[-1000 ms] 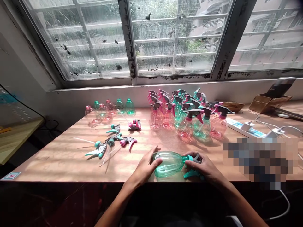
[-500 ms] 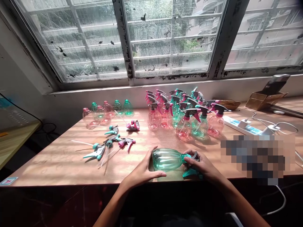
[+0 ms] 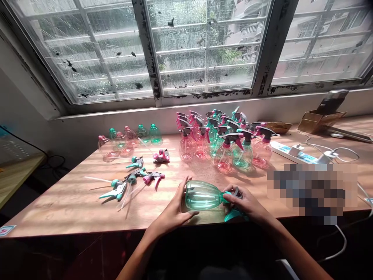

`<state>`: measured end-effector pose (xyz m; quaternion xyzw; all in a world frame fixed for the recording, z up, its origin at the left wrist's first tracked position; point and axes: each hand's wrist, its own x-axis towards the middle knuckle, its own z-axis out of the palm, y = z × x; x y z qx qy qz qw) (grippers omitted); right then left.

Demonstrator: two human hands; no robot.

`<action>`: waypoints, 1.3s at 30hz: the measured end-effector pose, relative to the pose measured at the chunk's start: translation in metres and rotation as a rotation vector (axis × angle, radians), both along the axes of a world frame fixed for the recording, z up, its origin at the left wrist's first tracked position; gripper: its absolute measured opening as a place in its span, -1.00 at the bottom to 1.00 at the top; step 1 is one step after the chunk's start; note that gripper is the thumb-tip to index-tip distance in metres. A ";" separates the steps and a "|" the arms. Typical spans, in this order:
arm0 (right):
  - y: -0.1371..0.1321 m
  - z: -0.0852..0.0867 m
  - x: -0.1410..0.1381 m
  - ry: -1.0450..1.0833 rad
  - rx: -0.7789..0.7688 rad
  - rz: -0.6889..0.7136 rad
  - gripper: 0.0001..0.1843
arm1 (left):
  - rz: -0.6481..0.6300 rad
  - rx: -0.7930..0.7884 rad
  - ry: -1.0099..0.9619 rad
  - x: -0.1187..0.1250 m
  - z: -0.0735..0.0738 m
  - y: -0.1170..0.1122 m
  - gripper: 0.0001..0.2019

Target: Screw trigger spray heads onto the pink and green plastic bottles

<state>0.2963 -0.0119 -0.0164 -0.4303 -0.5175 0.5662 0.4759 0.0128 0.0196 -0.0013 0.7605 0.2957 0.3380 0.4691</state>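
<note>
A clear green spray bottle [image 3: 202, 195] lies sideways between my hands near the table's front edge, its base to the left. My left hand [image 3: 174, 212] is wrapped around the base end, thumb below and fingers behind. At the neck, my right hand [image 3: 244, 203] pinches the green collar of the spray head [image 3: 233, 215], whose teal trigger points down toward me. Part of that head is hidden by my right fingers. Left of my left hand lie loose spray heads with tubes, among them a teal one [image 3: 115, 189] and a pink one [image 3: 154, 177].
Pink and green bottles without heads [image 3: 155, 134] stand at the back left. Several bottles with heads, such as a pink one [image 3: 223, 157], stand beyond my hands. A power strip [image 3: 285, 151] with white cables and a brown box [image 3: 316, 120] are at right. One patch is blurred.
The view has shifted slightly, moving the scene a little left. Both hands keep their hold on the bottle and its spray head; the bottle barely moves.
</note>
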 end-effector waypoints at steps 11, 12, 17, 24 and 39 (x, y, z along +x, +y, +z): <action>0.001 -0.006 0.005 0.005 -0.016 0.056 -0.57 | 0.037 -0.010 0.050 0.001 0.006 0.002 0.01; 0.001 -0.006 0.005 0.006 -0.021 0.055 -0.56 | 0.032 0.001 0.050 0.000 0.006 0.002 0.00; 0.001 -0.004 0.006 -0.034 -0.012 0.055 -0.53 | 0.021 0.043 0.101 -0.003 0.007 -0.003 -0.03; -0.001 -0.003 0.006 -0.071 -0.012 0.048 -0.57 | 0.087 0.070 0.114 -0.001 0.004 -0.002 -0.09; -0.002 0.001 0.004 -0.068 0.023 0.015 -0.55 | 0.118 -0.033 0.172 0.003 0.013 -0.002 -0.16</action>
